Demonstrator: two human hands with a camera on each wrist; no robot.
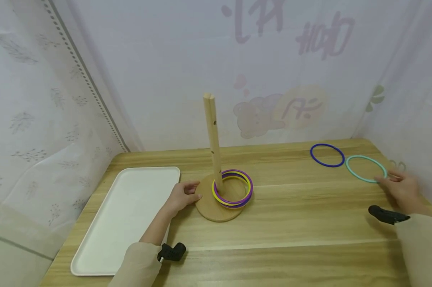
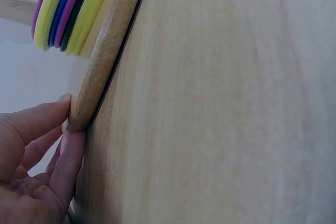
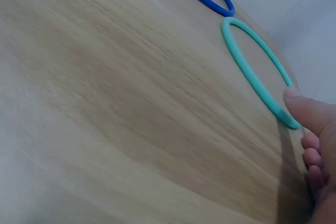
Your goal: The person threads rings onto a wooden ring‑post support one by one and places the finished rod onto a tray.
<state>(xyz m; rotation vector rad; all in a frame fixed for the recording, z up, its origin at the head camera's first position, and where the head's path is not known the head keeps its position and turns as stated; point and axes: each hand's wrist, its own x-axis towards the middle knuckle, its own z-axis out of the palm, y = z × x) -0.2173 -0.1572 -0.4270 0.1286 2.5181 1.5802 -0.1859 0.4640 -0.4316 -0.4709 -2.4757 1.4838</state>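
Note:
In the head view a wooden post point(image 1: 213, 139) rises from a round wooden base point(image 1: 216, 214) at the table's middle. Several stacked rings point(image 1: 251, 191), purple, yellow, blue and dark, lie around the post's foot. With thumb and fingers at the base's left edge, my left hand point(image 1: 180, 196) pinches it; the left wrist view shows this grip close up. Far to the right, my right hand point(image 1: 402, 189) holds the near right rim of a mint-green ring point(image 3: 247, 72), its thumb on the rim. Part of that grip is hidden behind the thumb.
A dark blue ring point(image 1: 323, 144) lies on the wooden table just left of the mint-green one. Left of the base is a white rectangular tray point(image 1: 130, 207), partly under my left forearm. Pale printed curtains point(image 1: 173, 79) hang behind and beside the table.

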